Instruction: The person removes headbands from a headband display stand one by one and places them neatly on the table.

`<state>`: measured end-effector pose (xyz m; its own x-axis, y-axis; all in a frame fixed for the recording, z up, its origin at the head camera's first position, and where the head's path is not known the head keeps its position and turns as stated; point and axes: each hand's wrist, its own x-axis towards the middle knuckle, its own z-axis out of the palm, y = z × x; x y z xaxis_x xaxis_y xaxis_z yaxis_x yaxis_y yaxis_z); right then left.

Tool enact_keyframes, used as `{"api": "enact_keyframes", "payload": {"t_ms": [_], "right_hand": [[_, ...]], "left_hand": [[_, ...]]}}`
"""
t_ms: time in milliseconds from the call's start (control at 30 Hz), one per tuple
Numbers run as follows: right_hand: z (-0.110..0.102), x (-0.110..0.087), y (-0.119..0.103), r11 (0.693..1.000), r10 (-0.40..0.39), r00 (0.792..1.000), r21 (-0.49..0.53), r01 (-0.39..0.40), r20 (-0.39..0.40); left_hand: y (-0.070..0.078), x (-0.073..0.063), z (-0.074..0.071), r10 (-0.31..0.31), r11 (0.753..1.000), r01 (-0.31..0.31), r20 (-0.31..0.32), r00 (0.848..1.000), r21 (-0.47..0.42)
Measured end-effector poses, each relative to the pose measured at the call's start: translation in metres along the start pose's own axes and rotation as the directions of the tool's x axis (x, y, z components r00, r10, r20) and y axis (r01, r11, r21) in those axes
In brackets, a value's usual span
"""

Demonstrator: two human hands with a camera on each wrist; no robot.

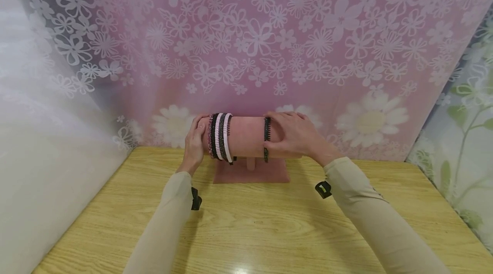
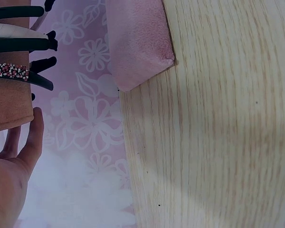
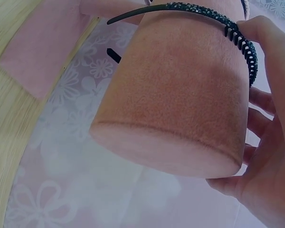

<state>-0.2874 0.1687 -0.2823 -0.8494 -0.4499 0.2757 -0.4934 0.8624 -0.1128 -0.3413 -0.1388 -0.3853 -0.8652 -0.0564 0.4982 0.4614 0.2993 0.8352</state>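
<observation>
Lone headband [image 1: 267,127] lay at your right hand [image 1: 295,134], crosswise on the padded roll [image 1: 248,137].
Head view: the roll's long axis ran left to right before you, on its stand [image 1: 251,175] above the tabletop [image 1: 254,218]; the lone headband arched across that axis, right of middle, nearer your right hand, its thumb and fingers clamped on it. Your left hand [image 1: 194,143] gripped the roll's left end, beside the headband cluster [image 1: 219,137], well apart from the right. Left wrist view: a fingertip touched the roll's end. Right wrist view: the lone headband's thin tips stuck out free, away from your hand.
</observation>
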Motion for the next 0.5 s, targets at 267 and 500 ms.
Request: {"api": "enact_keyframes", "payload": {"t_ms": [267,500], "right_hand": [[-0.0016,-0.0039,0.0017,1.000,0.013,1.000,0.008,-0.013,0.000],[-0.0019,-0.0062,0.0037,0.999,0.027,1.000,0.024,-0.027,-0.003]], "left_hand": [[-0.0003,-0.0006,-0.0003,-0.001,1.000,0.001,0.008,1.000,-0.001],[0.0006,-0.0009,0.0000,-0.011,1.000,0.012,0.006,1.000,-0.025]]}}
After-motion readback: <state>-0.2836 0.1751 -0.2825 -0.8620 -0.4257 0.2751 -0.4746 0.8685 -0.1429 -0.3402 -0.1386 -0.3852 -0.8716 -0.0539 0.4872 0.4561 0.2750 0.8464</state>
